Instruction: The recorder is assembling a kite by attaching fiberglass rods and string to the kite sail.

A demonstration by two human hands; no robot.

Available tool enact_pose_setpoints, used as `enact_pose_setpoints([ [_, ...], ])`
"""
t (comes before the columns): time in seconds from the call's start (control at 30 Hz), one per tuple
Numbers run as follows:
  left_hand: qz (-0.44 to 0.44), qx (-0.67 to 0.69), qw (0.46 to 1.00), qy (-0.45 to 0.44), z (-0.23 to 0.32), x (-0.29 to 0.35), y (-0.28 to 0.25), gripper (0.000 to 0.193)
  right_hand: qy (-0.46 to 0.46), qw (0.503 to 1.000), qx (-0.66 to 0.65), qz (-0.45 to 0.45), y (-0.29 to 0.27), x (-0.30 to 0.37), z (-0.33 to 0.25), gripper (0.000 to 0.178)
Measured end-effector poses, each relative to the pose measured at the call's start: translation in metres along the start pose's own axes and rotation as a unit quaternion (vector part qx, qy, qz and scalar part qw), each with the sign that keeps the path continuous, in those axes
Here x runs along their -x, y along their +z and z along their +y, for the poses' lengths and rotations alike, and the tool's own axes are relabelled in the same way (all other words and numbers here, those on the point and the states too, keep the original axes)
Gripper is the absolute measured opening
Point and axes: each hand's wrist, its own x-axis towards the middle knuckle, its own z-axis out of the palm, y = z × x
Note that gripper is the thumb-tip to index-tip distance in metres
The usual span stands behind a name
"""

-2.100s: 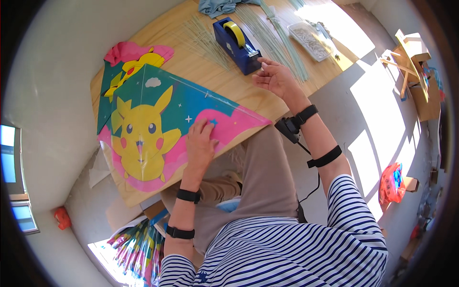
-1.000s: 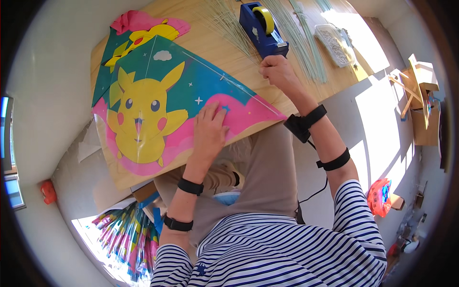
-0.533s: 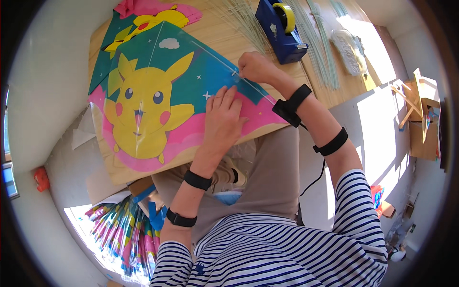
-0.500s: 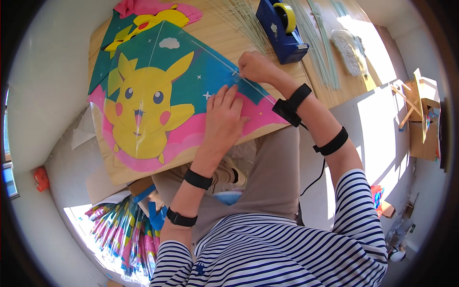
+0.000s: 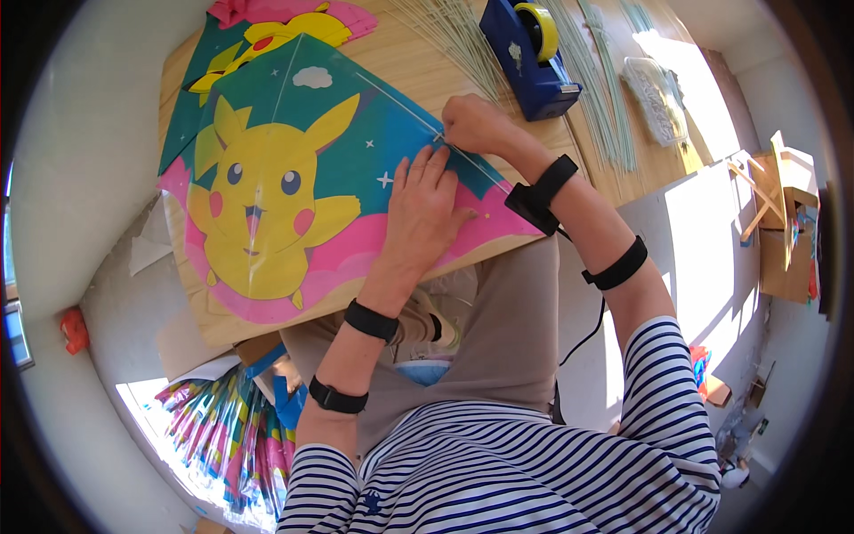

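A kite sail, teal above and pink below with a yellow cartoon figure, lies spread on the wooden table. Along its upper right edge runs a thin pale rod, with a small whitish piece on it beside my fingers. My left hand rests palm down on the sail, fingers stretched toward that edge. Closed at the rod, my right hand has its thumb and fingertips pressed together. Whatever those fingers pinch is hidden by the hand itself.
Beyond my right hand stands a blue tape dispenser with a yellow roll. Thin rods lie beside it, near a clear plastic box of small white pieces. More printed sails lie at the far left. Folded sails hang below the table.
My left hand has slid slightly up the sail toward the rod, its fingertips now nearer the right hand. The right hand stays at the same spot on the rod.
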Motion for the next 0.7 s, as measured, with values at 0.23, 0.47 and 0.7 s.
enact_pose_setpoints([
  [0.23, -0.018, -0.005, 1.0, -0.014, -0.002, -0.001, 0.003, 0.066, 0.008, 1.0, 0.01, -0.002, 0.002, 0.0, -0.002, 0.024],
  [0.47, -0.035, -0.025, 0.999, -0.025, -0.001, -0.001, 0.0, 0.071, 0.107, 0.966, -0.219, -0.09, -0.019, -0.002, 0.001, 0.021],
  [0.7, -0.038, -0.033, 0.998, -0.025, -0.001, -0.001, 0.002, 0.072, 0.17, 0.879, -0.438, -0.083, -0.02, 0.012, 0.014, 0.021],
])
